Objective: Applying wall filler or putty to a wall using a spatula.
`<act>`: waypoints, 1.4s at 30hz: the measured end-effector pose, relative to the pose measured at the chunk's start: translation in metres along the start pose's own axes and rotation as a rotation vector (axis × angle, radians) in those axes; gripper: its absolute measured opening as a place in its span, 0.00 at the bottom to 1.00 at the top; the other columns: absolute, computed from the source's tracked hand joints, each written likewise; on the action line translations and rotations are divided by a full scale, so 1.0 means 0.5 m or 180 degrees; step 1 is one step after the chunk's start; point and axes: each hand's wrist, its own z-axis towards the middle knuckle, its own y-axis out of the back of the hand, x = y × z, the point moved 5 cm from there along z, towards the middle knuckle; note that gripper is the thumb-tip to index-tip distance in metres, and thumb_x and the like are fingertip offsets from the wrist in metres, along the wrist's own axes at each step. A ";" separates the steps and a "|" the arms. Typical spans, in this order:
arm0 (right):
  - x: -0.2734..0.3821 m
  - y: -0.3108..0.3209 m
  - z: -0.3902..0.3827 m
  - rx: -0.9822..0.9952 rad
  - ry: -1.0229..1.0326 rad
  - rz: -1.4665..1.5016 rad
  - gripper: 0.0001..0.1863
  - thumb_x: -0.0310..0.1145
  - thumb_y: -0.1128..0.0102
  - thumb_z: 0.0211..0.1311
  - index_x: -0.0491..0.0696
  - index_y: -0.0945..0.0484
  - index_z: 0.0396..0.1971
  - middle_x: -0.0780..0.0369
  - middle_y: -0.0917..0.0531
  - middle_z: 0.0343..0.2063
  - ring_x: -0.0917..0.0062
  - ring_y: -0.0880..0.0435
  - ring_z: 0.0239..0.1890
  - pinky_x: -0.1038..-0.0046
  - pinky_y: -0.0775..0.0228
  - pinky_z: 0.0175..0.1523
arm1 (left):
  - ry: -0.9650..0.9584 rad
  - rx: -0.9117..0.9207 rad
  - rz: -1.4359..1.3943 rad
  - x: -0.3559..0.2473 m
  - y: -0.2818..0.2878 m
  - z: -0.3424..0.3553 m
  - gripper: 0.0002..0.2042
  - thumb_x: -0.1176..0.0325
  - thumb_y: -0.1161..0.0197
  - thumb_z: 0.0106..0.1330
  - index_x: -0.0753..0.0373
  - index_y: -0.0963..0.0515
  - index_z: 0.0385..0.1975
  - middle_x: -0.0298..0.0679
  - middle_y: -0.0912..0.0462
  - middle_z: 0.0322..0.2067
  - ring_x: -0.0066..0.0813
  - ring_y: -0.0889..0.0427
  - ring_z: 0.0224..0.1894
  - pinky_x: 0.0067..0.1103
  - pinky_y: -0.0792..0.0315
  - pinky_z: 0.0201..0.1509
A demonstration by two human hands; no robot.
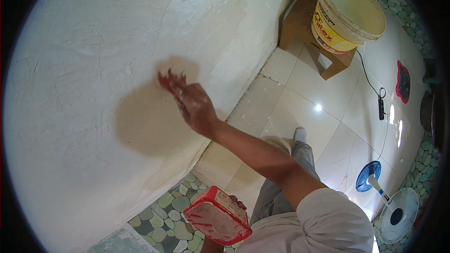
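from here, the right hand (198, 107) grips a red scraper (169, 82) at the wall (70, 89); the left hand (238, 202) clasps a tub (216, 196) lined with paste (213, 222). much looks coated; duller patches (230, 24) seem left.

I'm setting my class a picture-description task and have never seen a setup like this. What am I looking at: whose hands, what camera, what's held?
There is no machine here: a person works bare-handed. The single picture comes from a wide fisheye camera worn on the head, so straight edges bend near its rim. The right hand, smeared whitish, holds a ragged-edged red piece at the pale wall; contact is hard to judge. The left hand, mostly hidden, holds a red tub with whitish smears. On the tiled floor stand a brown stool bearing a large bucket and a fan.
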 end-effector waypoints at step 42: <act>-0.053 0.013 0.005 -0.0388 -0.0371 -0.0413 0.23 0.15 0.50 0.59 0.42 0.26 0.56 0.53 0.20 0.52 0.67 0.25 0.37 0.71 0.31 0.46 | 0.0065 -0.0210 -0.0465 0.034 0.067 -0.012 0.33 0.43 0.46 0.66 0.70 0.32 0.55 0.53 0.23 0.49 0.50 0.27 0.57 0.39 0.31 0.63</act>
